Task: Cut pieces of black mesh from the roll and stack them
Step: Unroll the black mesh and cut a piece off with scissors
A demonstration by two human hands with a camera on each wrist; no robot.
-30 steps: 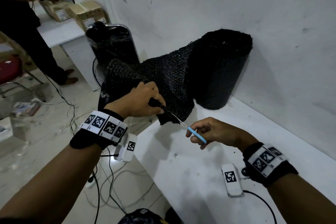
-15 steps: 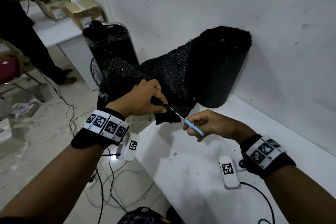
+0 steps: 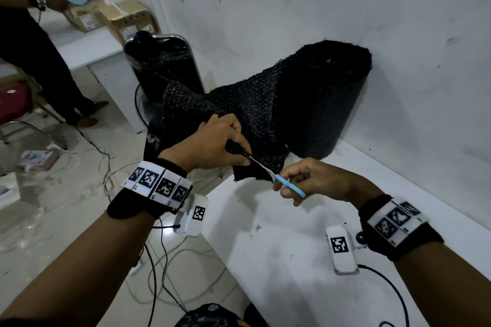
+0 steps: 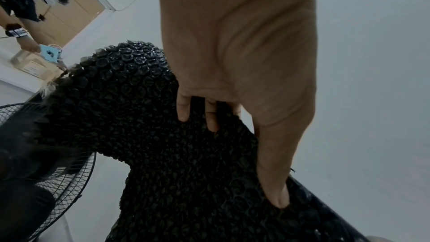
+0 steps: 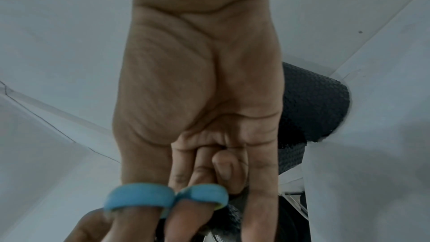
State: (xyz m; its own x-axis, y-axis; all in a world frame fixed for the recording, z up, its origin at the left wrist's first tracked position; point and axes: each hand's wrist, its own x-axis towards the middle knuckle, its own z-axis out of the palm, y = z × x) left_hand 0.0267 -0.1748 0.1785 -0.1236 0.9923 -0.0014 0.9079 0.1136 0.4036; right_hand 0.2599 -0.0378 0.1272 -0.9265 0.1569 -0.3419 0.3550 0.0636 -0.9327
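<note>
The left hand [image 3: 212,145] pinches the mesh [image 3: 255,111] taut so the right hand's [image 3: 313,180] gripped scissors [image 3: 276,176] cut cleanly.

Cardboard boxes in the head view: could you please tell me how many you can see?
2. One cardboard box stands at the near end of the far white table; the other sits just left of it, by a person's hand. More may be hidden.

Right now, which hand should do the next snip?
The right hand: its fingers are through the blue scissors, blades already in the black mesh. The left hand pinches the mesh beside the blades.
</note>
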